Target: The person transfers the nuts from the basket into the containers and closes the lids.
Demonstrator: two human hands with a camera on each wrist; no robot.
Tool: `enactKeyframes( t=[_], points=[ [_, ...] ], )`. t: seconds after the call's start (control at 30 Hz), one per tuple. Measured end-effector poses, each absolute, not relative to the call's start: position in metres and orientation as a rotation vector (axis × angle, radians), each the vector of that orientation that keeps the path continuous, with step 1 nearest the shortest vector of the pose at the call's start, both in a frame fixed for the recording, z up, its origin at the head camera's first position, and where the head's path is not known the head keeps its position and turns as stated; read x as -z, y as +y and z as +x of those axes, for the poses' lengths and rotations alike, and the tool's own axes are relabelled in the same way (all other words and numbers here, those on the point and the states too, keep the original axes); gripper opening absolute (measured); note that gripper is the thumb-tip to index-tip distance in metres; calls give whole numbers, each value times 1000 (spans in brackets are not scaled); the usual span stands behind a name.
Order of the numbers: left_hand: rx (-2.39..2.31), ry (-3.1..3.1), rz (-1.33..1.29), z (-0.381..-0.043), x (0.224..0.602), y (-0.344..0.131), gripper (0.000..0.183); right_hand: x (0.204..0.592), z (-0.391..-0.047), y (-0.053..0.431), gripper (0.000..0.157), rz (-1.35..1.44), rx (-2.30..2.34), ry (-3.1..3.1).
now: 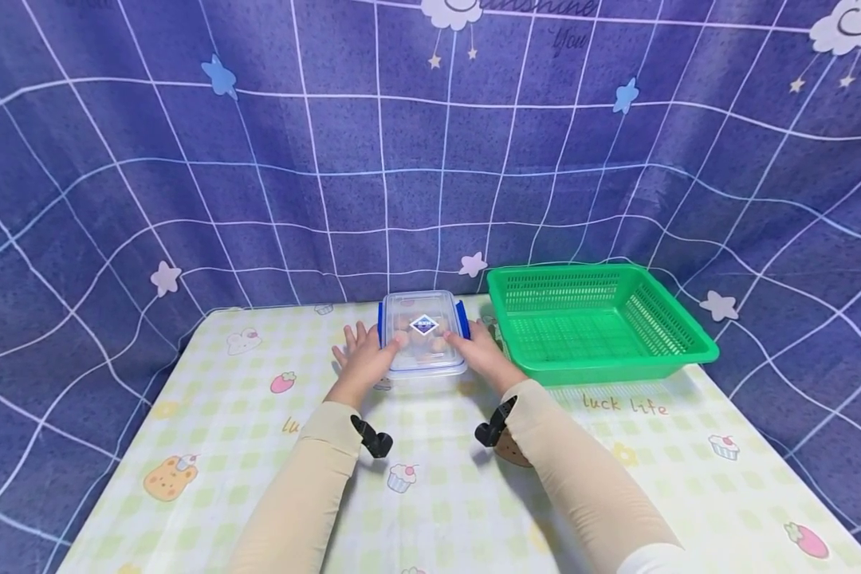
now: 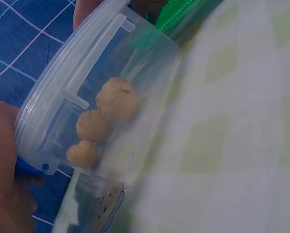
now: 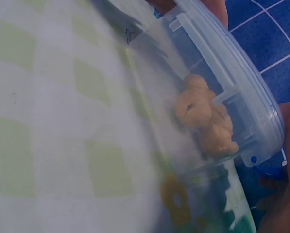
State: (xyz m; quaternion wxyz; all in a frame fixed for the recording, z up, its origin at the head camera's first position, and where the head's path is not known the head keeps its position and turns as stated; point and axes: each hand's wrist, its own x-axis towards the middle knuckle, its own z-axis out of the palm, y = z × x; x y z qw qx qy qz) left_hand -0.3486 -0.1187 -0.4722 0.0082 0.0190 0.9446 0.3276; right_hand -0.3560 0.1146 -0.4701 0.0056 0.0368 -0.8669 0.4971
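A clear plastic food box (image 1: 423, 351) with a blue-edged lid and blue side latches stands on the table, a diamond-shaped label on top. Inside are several tan, round, lumpy things (image 2: 116, 99) in a cluster, also visible through the wall in the right wrist view. The left hand (image 1: 366, 355) lies along the box's left side, thumb over the lid's edge and fingers spread outward. On the opposite side, the right hand (image 1: 484, 351) holds the rim, its thumb on the lid and its fingers partly hidden beside the blue latch (image 1: 462, 319).
A green plastic basket (image 1: 595, 371) with perforated walls stands just right of the box. The table wears a checked, printed cloth (image 1: 222, 430). Behind it hangs a dark blue curtain (image 1: 344, 215) with grid lines and stars.
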Motion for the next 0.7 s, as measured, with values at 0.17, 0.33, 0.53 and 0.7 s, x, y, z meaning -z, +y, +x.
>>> enactKeyframes(
  t=[0.17, 0.33, 0.53, 0.7],
  points=[
    [-939, 2987, 94, -346, 465, -117, 78, 467, -359, 111, 67, 123, -1352, -2824],
    [-829, 3029, 143, -347, 463, -118, 79, 465, -358, 108, 70, 115, -1246, -2867],
    [-810, 3020, 192, -345, 460, -119, 78, 466, -358, 105, 59, 145, -1282, -2803],
    [-861, 2987, 193, -346, 460, -119, 75, 463, -357, 102, 62, 125, -1410, -2828]
  ],
)
